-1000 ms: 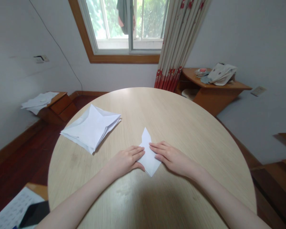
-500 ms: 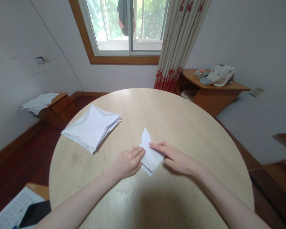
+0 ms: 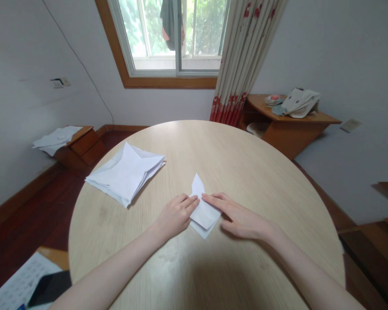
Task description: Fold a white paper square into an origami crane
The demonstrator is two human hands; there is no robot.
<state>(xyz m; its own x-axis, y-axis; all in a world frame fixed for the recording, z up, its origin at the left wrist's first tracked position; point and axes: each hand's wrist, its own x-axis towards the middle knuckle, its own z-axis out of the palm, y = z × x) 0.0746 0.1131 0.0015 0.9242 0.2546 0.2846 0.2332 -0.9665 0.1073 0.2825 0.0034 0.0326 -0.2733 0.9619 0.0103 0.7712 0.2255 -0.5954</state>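
- A piece of folded white paper (image 3: 205,215) is set on the near-middle part of the round table (image 3: 245,159), between two hands, its narrow pointed tip directed toward the far edge
- At its near end a lower layer is left showing as a corner beneath the upper layer
- Its left side is covered by the left hand (image 3: 177,213), whose fingers are laid together over the paper; the thumb is hidden, so whether anything is pinched cannot be told
- Its right side is touched by the right hand (image 3: 241,215), with the index finger stretched along the upper part and the thumb spread apart from it near the lower right edge; nothing is clenched
- To the left, well apart from the hands, a stack of white paper (image 3: 126,172) is placed near the table's edge, its sheets loosely piled
- At the lower left, a printed sheet (image 3: 16,275) is partly covered by a dark flat object (image 3: 50,287)
- Beyond the table on the left, loose papers (image 3: 58,137) are spread on a wooden cabinet (image 3: 87,144)
- On the far right, a pale cloth bag (image 3: 300,102) is rested on a wooden desk (image 3: 294,125), beside a patterned curtain (image 3: 236,77)
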